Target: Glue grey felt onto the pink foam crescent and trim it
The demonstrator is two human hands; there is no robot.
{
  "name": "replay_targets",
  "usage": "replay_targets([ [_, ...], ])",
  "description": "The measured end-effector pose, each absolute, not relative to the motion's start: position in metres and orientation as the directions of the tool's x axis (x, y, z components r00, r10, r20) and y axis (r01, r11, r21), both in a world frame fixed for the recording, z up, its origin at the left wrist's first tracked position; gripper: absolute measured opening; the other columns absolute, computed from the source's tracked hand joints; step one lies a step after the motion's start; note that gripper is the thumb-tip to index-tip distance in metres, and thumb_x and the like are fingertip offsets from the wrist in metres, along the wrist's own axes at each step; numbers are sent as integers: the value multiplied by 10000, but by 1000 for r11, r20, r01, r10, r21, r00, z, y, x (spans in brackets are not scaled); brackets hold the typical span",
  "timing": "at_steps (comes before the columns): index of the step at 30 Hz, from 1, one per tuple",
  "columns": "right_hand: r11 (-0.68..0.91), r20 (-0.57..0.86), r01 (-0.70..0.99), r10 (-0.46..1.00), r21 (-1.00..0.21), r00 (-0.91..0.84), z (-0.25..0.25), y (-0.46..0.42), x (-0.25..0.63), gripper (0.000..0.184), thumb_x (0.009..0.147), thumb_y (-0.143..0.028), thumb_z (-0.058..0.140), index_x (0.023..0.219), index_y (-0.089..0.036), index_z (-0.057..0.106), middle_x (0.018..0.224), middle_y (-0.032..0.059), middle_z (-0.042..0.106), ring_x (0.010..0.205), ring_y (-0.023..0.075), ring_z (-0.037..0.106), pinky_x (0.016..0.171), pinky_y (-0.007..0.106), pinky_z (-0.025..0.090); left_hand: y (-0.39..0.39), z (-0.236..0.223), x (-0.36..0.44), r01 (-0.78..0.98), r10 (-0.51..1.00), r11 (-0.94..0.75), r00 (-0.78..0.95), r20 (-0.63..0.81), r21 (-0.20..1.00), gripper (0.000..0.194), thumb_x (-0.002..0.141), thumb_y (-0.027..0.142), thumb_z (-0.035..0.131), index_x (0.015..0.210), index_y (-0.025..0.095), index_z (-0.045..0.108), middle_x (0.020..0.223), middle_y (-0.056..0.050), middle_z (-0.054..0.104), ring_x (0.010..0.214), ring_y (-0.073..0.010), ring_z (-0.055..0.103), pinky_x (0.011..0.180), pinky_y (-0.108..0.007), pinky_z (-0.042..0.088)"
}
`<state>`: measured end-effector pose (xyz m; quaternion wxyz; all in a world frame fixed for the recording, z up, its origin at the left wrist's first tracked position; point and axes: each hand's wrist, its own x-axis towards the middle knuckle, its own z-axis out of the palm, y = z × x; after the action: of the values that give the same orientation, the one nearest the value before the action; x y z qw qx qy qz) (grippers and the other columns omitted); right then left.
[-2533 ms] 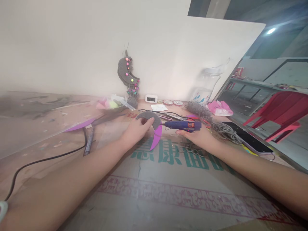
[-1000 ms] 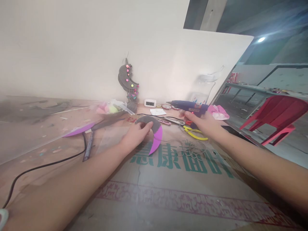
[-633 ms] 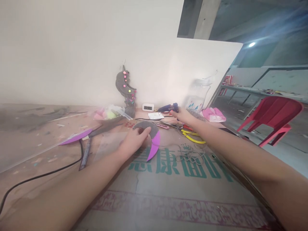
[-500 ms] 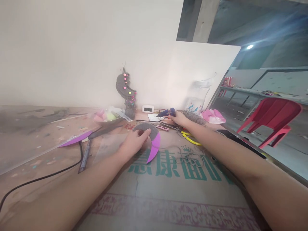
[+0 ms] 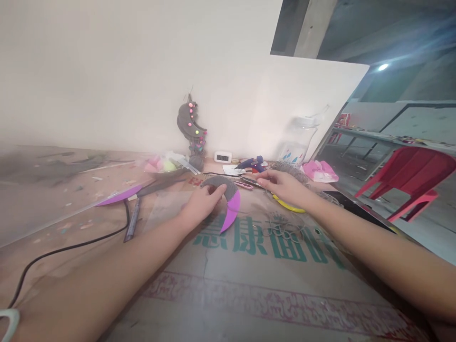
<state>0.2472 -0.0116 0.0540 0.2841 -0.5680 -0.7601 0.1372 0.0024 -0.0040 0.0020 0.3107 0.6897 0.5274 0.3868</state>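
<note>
My left hand (image 5: 205,202) grips a crescent moon cutout (image 5: 233,209) between thumb and fingers. Grey yarn is wrapped round its upper part, while the lower tip shows bare purple. Over the tools, my right hand (image 5: 283,185) holds nothing, its fingers slightly apart. Just behind it lies a blue glue gun (image 5: 252,163), resting by a white pad (image 5: 232,169). Below that hand are yellow-handled scissors (image 5: 290,204) and a pink cutter (image 5: 244,185). Loose grey yarn (image 5: 285,229) is tangled on the board, to the right of the crescent.
A finished grey moon ornament (image 5: 188,121) with coloured beads stands against the wall. Along the back are a small digital clock (image 5: 223,156), a clear jar (image 5: 299,142) and a pink bag (image 5: 319,171). At left lie a marker (image 5: 132,221), a black cable (image 5: 71,248) and another purple piece (image 5: 119,195).
My right hand has let go of the glue gun and drawn back toward me, to the right. The glue gun now lies at the back. My left hand still holds the crescent.
</note>
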Motion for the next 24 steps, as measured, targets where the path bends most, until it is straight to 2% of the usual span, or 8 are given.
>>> replay_targets([
  [3,219,86,650,969,-728,-230,43,-35,230,333,814,-501,580,989,-225,516,820,17,660,487,103,517,435,232,401,-4,1,1,484,967,-253,142,210,838,496,806,630,416,573,204,514,575,-15,597,605,-192,581,622,-297,409],
  [6,99,-104,566,943,-819,-315,35,-45,220,369,792,-508,605,1002,-241,459,733,-21,622,432,88,472,376,208,354,-5,2,0,483,968,-252,141,209,839,497,811,635,406,590,204,516,585,-11,602,617,-191,589,636,-296,415],
  [8,91,-165,558,905,-825,-392,35,-45,218,358,797,-488,601,1018,-236,477,670,-46,584,434,84,450,387,204,343,-5,3,0,493,969,-248,130,211,834,488,809,626,415,592,201,516,588,-10,602,610,-189,585,638,-298,414],
  [10,171,-134,579,885,-797,-446,37,-42,220,302,799,-466,596,944,-204,557,631,-48,549,467,80,437,437,209,348,-5,3,0,491,966,-260,139,220,831,483,810,616,418,582,200,508,572,-8,588,594,-184,575,631,-298,410],
  [13,280,7,589,907,-758,-422,37,-34,226,307,789,-466,597,781,-160,626,652,-26,541,536,82,439,511,225,356,-6,3,1,476,959,-280,168,227,833,473,817,598,418,567,203,484,559,-6,571,592,-180,561,623,-294,405],
  [18,243,133,567,964,-787,-229,26,-23,234,357,765,-516,610,838,-168,629,623,-50,474,488,71,340,470,227,275,-11,8,4,474,956,-287,187,224,832,427,826,541,428,561,208,463,552,2,548,578,-175,530,616,-297,401],
  [24,299,204,596,953,-745,-223,21,-23,230,331,768,-498,596,790,-169,624,649,-26,512,562,104,412,528,238,329,-15,11,5,486,963,-260,190,190,834,424,810,552,456,570,204,490,571,-4,553,560,-174,528,588,-301,398],
])
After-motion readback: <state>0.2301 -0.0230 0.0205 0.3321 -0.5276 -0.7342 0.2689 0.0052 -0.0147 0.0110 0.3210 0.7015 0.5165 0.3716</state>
